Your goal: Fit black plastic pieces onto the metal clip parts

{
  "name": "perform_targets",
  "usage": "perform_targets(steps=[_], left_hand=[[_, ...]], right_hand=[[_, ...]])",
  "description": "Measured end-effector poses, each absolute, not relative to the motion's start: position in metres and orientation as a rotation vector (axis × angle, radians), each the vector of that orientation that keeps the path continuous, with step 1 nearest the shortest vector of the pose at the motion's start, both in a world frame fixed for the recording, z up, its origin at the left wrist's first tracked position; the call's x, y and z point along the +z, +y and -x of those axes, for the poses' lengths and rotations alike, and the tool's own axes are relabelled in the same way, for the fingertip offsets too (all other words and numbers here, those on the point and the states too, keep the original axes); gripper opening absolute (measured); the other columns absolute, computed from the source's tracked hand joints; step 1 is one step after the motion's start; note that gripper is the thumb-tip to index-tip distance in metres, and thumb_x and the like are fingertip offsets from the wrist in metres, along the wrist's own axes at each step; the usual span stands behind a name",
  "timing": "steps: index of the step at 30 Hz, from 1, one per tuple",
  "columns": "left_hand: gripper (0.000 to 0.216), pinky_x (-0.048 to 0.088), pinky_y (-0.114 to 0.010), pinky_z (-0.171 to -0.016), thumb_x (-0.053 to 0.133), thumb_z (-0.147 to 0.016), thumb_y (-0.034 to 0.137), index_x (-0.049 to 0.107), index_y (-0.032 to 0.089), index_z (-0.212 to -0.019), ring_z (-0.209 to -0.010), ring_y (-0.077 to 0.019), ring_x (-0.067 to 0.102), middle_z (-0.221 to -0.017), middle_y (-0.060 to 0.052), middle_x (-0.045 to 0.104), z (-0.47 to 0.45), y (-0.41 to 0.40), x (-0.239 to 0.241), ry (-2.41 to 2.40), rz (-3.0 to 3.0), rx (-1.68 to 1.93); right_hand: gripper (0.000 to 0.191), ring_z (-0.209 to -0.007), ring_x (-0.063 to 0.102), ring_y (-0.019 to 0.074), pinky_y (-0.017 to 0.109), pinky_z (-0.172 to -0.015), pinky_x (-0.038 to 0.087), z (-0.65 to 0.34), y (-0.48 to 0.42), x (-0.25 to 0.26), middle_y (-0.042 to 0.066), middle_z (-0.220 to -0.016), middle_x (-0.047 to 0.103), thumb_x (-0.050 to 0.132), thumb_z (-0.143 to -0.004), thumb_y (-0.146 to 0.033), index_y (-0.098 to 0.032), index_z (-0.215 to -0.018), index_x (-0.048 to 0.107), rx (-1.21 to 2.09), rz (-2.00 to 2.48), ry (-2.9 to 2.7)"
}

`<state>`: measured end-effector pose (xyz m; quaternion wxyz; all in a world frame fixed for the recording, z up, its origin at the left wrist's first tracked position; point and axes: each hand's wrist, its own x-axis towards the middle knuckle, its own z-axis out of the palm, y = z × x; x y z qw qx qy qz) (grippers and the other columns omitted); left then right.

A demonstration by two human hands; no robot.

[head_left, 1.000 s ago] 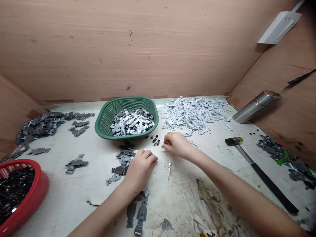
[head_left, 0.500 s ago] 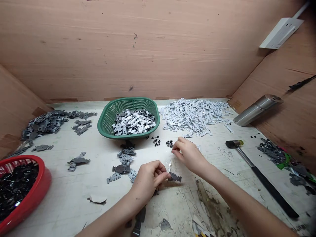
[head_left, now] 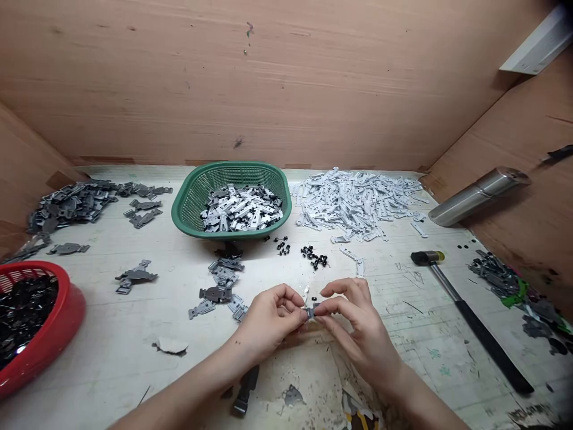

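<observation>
My left hand and my right hand meet just above the white table, fingertips pinched together on one small dark grey metal clip. Only a bit of the clip shows between the fingers. Several tiny black beads lie just beyond my hands. A loose stack of dark grey clips lies left of my left hand. More dark clips lie under my left forearm.
A green basket of mixed parts stands at the back centre, with a heap of light grey strips to its right. Dark clips pile at far left. A red basket, a hammer, a steel flask.
My left hand picked a dark clip off the table and lifted it. My right hand came back from the beads and closed on the same clip. The view tilted slightly down.
</observation>
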<state>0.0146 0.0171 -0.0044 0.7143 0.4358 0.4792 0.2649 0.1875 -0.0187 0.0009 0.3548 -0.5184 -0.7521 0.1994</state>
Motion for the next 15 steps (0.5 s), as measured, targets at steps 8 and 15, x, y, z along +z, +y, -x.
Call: perform_targets(steps=[8, 15], left_hand=[[0.02, 0.038, -0.019, -0.055, 0.062, -0.07, 0.025, 0.047, 0.017, -0.081, -0.057, -0.0082, 0.051, -0.06, 0.006, 0.051, -0.014, 0.014, -0.003, 1.065, -1.02, 0.592], [0.011, 0.034, -0.02, -0.052, 0.052, -0.074, 0.023, 0.046, 0.02, -0.083, -0.056, -0.0095, 0.046, -0.062, 0.006, 0.048, -0.011, 0.014, -0.001, 1.163, -1.205, 0.528]], right_hand=[[0.015, -0.103, 0.042, 0.0251, 0.041, -0.084, 0.037, -0.183, -0.031, -0.012, 0.007, -0.105, 0.053, 0.05, -0.084, -0.015, -0.024, -0.086, 0.062, 0.619, 1.419, -1.945], [0.011, -0.105, 0.045, 0.0244, 0.039, -0.084, 0.042, -0.207, -0.017, -0.004, 0.007, -0.105, 0.053, 0.055, -0.084, -0.024, -0.025, -0.092, 0.061, 0.574, 1.423, -1.851]])
